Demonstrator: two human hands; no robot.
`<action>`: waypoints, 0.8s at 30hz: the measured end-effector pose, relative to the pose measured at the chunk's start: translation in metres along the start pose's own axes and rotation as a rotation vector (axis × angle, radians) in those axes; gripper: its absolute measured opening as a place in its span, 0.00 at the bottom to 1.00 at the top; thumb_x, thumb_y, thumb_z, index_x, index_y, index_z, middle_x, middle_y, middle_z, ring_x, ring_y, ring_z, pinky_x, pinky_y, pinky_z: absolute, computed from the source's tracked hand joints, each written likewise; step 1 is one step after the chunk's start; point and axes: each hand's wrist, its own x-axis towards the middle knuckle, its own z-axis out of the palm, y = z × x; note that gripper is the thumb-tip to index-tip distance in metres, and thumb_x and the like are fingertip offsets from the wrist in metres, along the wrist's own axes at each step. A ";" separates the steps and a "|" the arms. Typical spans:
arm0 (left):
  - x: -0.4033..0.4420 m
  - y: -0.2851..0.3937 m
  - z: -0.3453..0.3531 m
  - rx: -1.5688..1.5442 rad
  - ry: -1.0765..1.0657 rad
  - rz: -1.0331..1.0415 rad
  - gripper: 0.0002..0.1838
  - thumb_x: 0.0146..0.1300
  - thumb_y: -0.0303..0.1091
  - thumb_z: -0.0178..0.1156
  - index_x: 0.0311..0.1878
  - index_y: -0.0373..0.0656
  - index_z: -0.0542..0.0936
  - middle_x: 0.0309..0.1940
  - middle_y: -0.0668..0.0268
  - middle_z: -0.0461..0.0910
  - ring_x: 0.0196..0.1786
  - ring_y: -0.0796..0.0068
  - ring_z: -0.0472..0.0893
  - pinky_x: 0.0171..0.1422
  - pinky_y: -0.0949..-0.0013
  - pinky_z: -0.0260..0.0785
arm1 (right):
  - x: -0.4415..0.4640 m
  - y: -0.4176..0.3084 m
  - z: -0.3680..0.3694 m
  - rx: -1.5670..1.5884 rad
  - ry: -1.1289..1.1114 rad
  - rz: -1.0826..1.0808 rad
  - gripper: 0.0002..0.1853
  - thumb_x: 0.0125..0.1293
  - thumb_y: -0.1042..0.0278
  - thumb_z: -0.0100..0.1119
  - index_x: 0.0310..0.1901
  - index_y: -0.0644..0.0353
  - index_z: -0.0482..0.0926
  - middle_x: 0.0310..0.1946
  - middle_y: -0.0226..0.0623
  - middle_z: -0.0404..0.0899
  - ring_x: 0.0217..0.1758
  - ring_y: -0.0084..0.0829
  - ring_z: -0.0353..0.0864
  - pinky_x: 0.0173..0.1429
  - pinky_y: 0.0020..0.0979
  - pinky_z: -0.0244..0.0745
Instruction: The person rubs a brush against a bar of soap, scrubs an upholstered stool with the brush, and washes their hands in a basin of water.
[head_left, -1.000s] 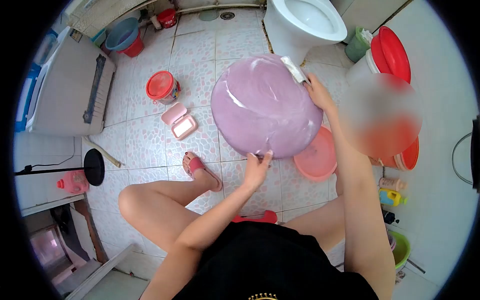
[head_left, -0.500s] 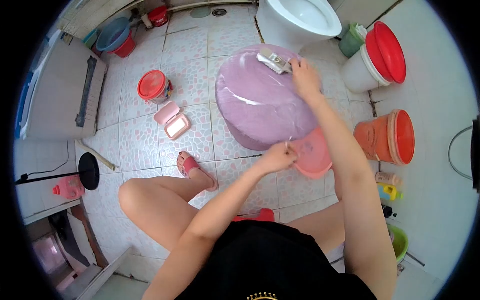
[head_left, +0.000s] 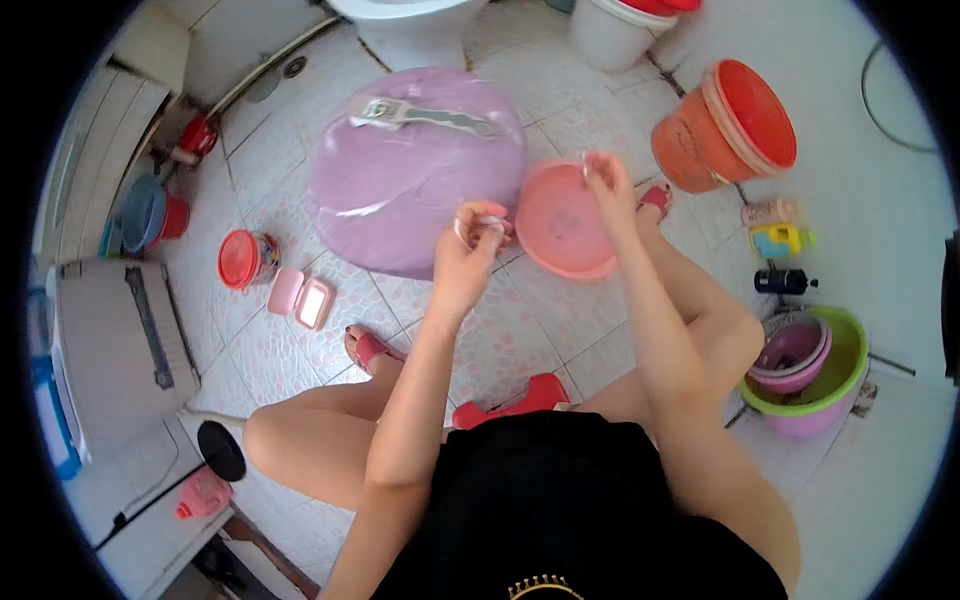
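Observation:
A round purple padded stool (head_left: 420, 170) with white suds on its top stands in front of me. On it lies a brush (head_left: 425, 115) with a grey handle. My left hand (head_left: 470, 245) is beside the stool's near right edge, fingers curled, with white foam or something small and white at them. My right hand (head_left: 607, 175) is over the pink basin (head_left: 560, 225), its fingers together near a small white bit, blurred. What either hand holds, if anything, is too small to tell. The basin stands on the floor, right of the stool.
A red-lidded tub (head_left: 240, 259) and an open pink soap box (head_left: 302, 298) are on the left. To the right are an orange bucket (head_left: 690, 140), bottles (head_left: 782, 240) and a green basin (head_left: 845, 375). The toilet (head_left: 410, 30) is beyond the stool.
The view has turned to the right. My right hand has let go of the brush, which now lies on the stool, and moved over the basin. My left hand has lifted off the stool.

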 end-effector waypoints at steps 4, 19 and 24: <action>0.023 -0.065 0.043 0.018 -0.191 -0.081 0.12 0.72 0.23 0.51 0.56 0.39 0.76 0.47 0.64 0.81 0.48 0.75 0.81 0.54 0.70 0.74 | -0.093 0.108 -0.033 0.261 0.118 0.572 0.08 0.73 0.71 0.56 0.49 0.63 0.78 0.36 0.38 0.82 0.34 0.29 0.84 0.38 0.33 0.81; 0.103 -0.244 0.086 0.381 -0.121 -0.314 0.17 0.66 0.22 0.54 0.57 0.35 0.76 0.53 0.59 0.80 0.55 0.67 0.80 0.60 0.67 0.73 | -0.106 0.187 0.007 0.199 0.169 0.875 0.14 0.67 0.61 0.64 0.43 0.65 0.80 0.32 0.46 0.85 0.40 0.40 0.86 0.41 0.40 0.81; 0.146 -0.262 0.108 -0.094 0.131 -0.629 0.19 0.68 0.29 0.55 0.61 0.36 0.73 0.56 0.59 0.79 0.58 0.67 0.78 0.63 0.66 0.71 | -0.067 0.255 -0.036 -0.659 0.021 0.516 0.11 0.60 0.79 0.59 0.44 0.65 0.81 0.35 0.44 0.85 0.39 0.37 0.85 0.46 0.36 0.79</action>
